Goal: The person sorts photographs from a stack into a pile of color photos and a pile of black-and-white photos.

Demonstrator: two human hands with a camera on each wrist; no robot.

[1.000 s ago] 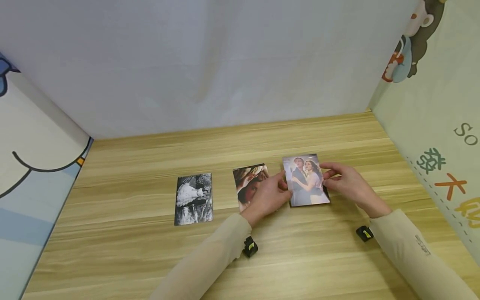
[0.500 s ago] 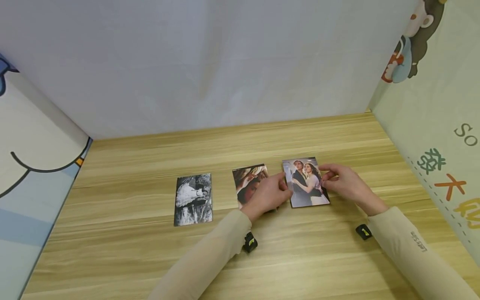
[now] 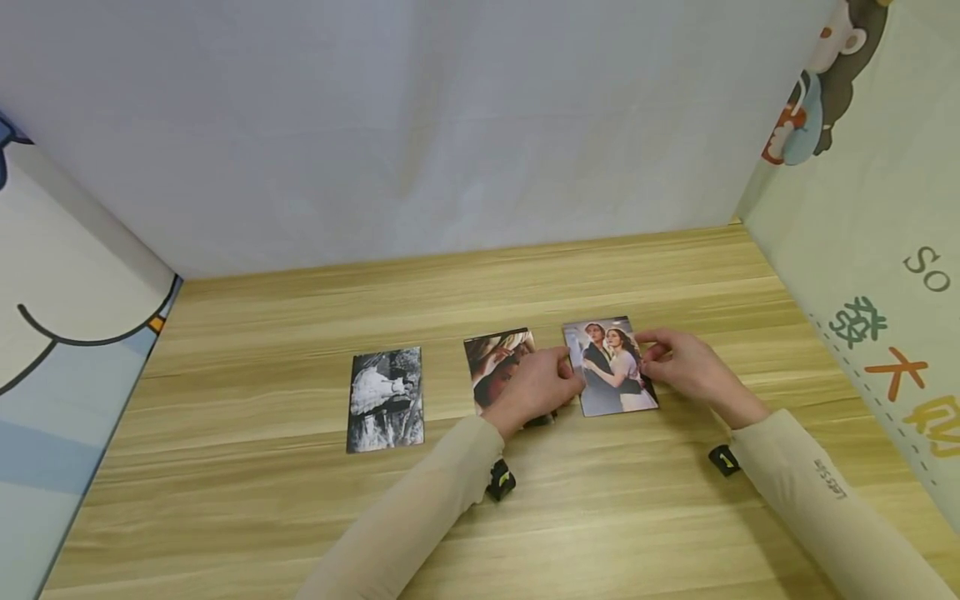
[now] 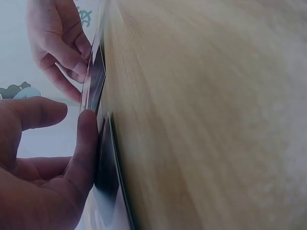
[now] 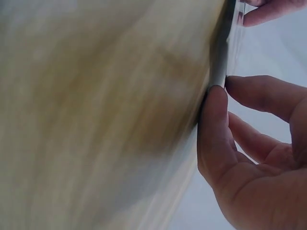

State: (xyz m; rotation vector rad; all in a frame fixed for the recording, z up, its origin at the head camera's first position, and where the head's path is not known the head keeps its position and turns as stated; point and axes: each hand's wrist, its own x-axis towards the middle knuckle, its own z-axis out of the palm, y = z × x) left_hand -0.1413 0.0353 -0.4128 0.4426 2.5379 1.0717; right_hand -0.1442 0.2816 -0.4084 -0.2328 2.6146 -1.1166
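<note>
A photo card of an embracing couple [image 3: 609, 375] lies close over the table, rightmost of 3 cards. My right hand [image 3: 693, 367] pinches its right edge between thumb and index finger; the card's thin edge [image 5: 221, 57] shows there in the right wrist view. At the left edge is my left hand [image 3: 534, 385], its thumb [image 4: 86, 129] touching the card while the index finger stands off it. Under my left hand, partly covered, lies a close-up face photo card [image 3: 487, 358]. A black-and-white photo card of a white dress [image 3: 385, 400] lies farther left.
The wood-grain table [image 3: 247, 483] meets a pale grey wall [image 3: 465, 133] at the back. Printed cartoon panels stand along the left [image 3: 75, 242] and right [image 3: 862, 225] sides. A small black device [image 3: 500, 481] sits at my left wrist.
The couple photo card has come down flatter and shifted slightly toward me and to the left; the glare on it has faded. My right hand moved slightly left with it; the other cards stay put.
</note>
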